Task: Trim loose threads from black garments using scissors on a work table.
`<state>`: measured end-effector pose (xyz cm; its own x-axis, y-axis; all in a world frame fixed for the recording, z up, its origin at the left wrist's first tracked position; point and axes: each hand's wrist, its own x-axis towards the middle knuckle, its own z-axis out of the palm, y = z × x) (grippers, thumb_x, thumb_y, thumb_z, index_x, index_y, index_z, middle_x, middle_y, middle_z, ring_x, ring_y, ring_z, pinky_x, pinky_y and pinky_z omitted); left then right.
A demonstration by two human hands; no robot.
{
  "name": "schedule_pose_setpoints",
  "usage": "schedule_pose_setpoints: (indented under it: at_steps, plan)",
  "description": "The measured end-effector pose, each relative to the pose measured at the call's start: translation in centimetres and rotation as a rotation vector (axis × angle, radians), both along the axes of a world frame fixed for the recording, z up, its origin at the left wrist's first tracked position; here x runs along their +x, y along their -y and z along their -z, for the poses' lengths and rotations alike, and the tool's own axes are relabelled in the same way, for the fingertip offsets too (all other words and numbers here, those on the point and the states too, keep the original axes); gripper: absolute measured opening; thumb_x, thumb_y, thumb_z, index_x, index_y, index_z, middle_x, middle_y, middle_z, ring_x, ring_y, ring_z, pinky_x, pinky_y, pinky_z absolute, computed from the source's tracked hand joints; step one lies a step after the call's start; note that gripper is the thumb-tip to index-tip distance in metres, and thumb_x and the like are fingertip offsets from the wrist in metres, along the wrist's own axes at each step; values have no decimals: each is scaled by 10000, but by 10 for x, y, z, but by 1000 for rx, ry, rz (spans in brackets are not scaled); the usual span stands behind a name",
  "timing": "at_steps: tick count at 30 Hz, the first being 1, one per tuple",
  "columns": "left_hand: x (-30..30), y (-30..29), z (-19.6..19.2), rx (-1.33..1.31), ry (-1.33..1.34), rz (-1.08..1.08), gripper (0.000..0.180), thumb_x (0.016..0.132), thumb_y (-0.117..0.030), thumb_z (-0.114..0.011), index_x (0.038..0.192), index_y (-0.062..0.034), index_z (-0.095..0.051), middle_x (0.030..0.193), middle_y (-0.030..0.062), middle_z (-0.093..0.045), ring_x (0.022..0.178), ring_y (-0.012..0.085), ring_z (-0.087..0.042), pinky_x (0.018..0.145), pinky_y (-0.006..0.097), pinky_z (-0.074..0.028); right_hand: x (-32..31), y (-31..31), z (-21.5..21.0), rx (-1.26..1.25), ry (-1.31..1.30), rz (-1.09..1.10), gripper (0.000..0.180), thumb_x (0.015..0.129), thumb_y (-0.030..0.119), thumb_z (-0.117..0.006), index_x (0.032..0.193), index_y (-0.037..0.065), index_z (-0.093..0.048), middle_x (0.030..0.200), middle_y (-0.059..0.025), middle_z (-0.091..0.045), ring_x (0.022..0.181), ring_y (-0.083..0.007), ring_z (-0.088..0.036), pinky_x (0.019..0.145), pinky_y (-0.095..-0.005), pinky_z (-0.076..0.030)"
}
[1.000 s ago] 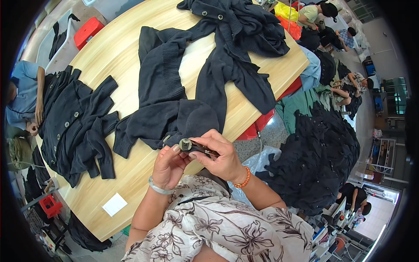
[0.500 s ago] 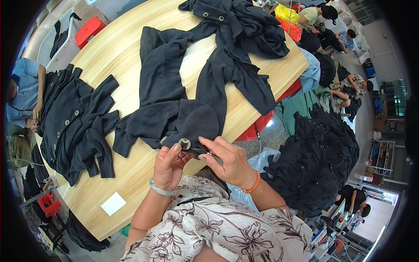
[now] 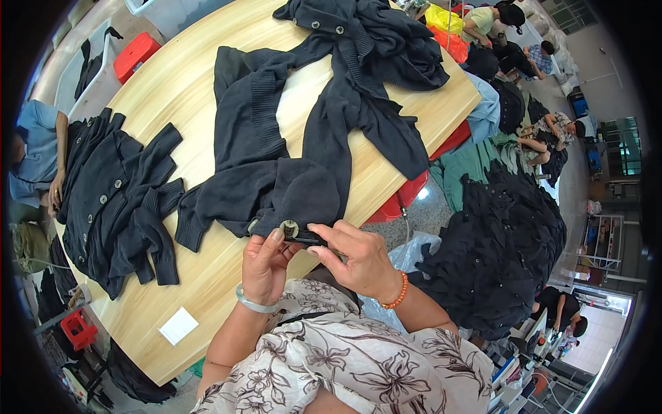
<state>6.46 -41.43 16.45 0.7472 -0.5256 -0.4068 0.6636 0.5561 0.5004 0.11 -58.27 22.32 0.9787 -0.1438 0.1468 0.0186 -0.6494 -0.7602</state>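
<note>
A dark knitted cardigan [image 3: 303,190] lies over the table's near edge, its front band lifted between my hands. My left hand [image 3: 265,268] pinches this band just below a large pale button [image 3: 289,229]. Close by on the right, my right hand [image 3: 360,261] is closed, thumb and forefinger gripping the dark band's edge; whether a small tool is also in it I cannot make out. A second button [image 3: 253,225] shows partly beside the left fingertips. The cardigan's underside is hidden.
More dark cardigans lie at the far side [image 3: 393,48] and left [image 3: 103,200] of the wooden table [image 3: 172,90]. A small white card [image 3: 178,326] rests near its front. At the left sits a co-worker [image 3: 41,145]; a garment heap [image 3: 496,255] stands right.
The right fingers have shifted slightly left and down along the band, nearer the button. The left hand keeps its pinch. The whole view has shifted a little.
</note>
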Motion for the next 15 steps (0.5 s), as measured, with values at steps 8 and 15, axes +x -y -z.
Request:
schedule_pose_setpoints:
  at_steps: [8, 15]
  plan:
    - [-6, 4, -2, 16, 29, 9, 207, 940, -126, -600, 1125, -32, -607, 1094, 85, -666, 964, 176, -644, 869, 340, -514, -1, -3, 5, 5, -20, 46, 303, 826, 149, -706, 1112, 60, -662, 717, -68, -561, 539, -211, -549, 495, -316, -419]
    - [-5, 6, -2, 33, 35, 2, 181, 937, -110, -604, 1093, -18, -617, 1067, 90, -671, 944, 181, -645, 858, 333, -513, -1, -2, 11, 37, -27, 50, 294, 830, 138, -697, 1114, 70, -664, 727, -69, -564, 557, -216, -561, 502, -314, -428]
